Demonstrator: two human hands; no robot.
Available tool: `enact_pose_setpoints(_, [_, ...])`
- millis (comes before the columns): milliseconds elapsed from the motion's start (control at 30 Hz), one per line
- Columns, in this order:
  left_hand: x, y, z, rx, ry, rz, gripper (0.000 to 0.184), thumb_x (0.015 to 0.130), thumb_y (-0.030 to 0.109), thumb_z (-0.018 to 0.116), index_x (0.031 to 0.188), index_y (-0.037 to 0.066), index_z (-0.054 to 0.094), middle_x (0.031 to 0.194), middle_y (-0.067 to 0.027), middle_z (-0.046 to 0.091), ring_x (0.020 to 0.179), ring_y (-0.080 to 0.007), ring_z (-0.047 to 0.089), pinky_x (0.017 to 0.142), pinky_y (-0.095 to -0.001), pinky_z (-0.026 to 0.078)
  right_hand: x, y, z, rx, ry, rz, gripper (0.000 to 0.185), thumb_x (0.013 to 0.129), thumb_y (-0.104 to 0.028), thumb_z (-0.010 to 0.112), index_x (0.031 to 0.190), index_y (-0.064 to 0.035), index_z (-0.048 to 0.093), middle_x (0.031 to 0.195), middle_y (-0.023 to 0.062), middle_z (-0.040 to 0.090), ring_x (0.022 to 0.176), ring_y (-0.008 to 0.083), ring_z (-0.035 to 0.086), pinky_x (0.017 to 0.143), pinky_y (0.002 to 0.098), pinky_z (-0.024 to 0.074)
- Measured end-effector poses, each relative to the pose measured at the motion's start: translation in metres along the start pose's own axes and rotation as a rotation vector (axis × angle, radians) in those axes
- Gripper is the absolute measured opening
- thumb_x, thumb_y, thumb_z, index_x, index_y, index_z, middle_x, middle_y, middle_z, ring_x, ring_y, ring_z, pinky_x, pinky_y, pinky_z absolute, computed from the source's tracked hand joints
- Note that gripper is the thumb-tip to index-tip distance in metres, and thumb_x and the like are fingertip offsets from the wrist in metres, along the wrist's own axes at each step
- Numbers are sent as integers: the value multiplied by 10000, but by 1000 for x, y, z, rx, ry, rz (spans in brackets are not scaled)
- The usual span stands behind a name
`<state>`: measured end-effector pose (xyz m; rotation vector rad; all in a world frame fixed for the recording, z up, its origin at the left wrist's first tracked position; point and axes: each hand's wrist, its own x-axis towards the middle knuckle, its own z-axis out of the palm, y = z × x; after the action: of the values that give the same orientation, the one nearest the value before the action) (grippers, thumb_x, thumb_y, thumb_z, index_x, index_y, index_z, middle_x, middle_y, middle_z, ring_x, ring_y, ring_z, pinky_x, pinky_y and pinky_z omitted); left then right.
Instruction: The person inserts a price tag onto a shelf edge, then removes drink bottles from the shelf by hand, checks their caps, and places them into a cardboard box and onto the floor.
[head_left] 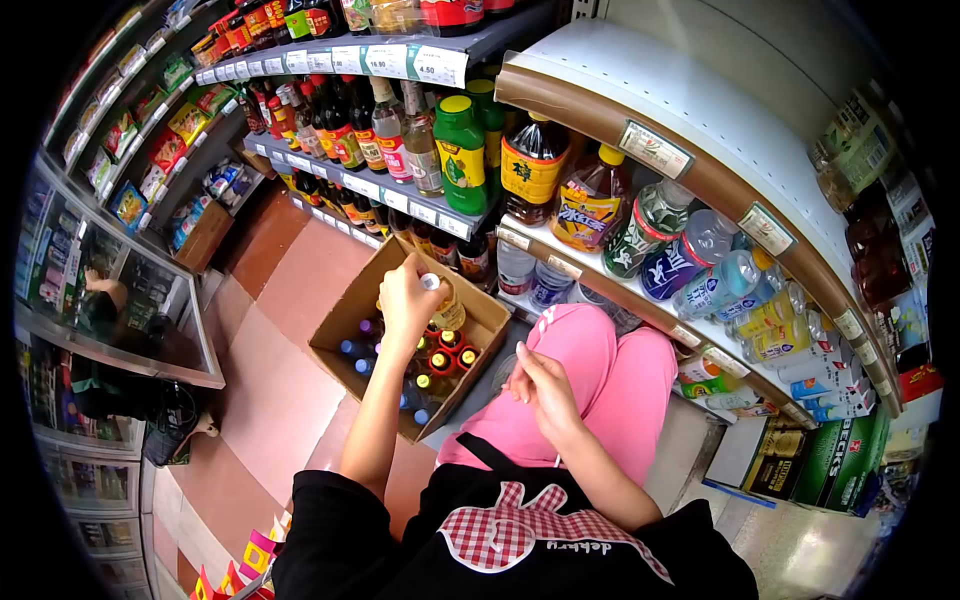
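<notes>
An open cardboard box (465, 308) stands on the tiled floor, holding several bottles with blue, red and yellow caps. My left hand (408, 300) is over the box, its fingers closed around the neck of a clear bottle (450, 312) with a white cap and a pale yellow label. Above my pink-clad knee, my right hand (545, 390) is raised with its fingers partly curled and the thumb up; nothing shows in it.
Sauce bottles line the grey shelf (400, 190) behind the box. Large drink bottles stand on the shelf (620, 285) at right, below an upper white shelf (690, 120). A glass-door cabinet (170, 310) is at left, a green carton (835, 460) at lower right.
</notes>
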<state>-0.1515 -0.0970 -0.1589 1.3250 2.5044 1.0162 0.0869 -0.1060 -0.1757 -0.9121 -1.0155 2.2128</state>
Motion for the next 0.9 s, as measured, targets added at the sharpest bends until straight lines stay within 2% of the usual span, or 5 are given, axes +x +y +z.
enact_pose_setpoints(100, [6, -30, 30, -3, 21, 8, 284, 638, 194, 747, 787, 4, 600, 678, -190, 646, 675, -362, 653, 656, -437, 528, 1, 3, -8, -30, 34, -59, 348, 1010, -337, 522, 826, -50, 591, 559, -11, 494, 514, 87, 489, 704, 260, 483])
enact_pose_setpoints(233, [11, -68, 69, 49, 59, 26, 280, 646, 180, 756, 800, 3, 603, 694, -184, 649, 679, -345, 655, 652, -426, 521, 0, -3, -2, -142, 40, -184, 210, 992, -191, 541, 1094, -19, 607, 679, 5, 564, 661, 86, 551, 749, 241, 464])
enact_pose_setpoints(333, [8, -85, 88, 28, 85, -21, 284, 648, 183, 754, 809, 9, 597, 690, -186, 643, 681, -355, 651, 653, -435, 519, 2, 0, -4, -211, 27, -211, 370, 940, -44, 566, 1307, -22, 530, 899, 34, 638, 877, 94, 595, 825, 231, 449])
enact_pose_setpoints(533, [3, -111, 126, -21, 120, -143, 291, 646, 189, 753, 799, 8, 585, 688, -193, 647, 636, -358, 645, 625, -436, 517, 4, -5, -1, -259, 21, -181, 430, 903, -18, 587, 1327, -27, 512, 1086, 92, 658, 1014, 143, 609, 910, 269, 451])
enact_pose_setpoints(900, [-13, -135, 186, 57, 3, -194, 350, 667, 211, 786, 882, 30, 579, 778, -190, 668, 745, -378, 659, 682, -466, 521, 9, 2, -4, -249, -3, -133, 366, 941, -63, 568, 1302, -14, 530, 1097, 108, 669, 1031, 158, 624, 940, 291, 466])
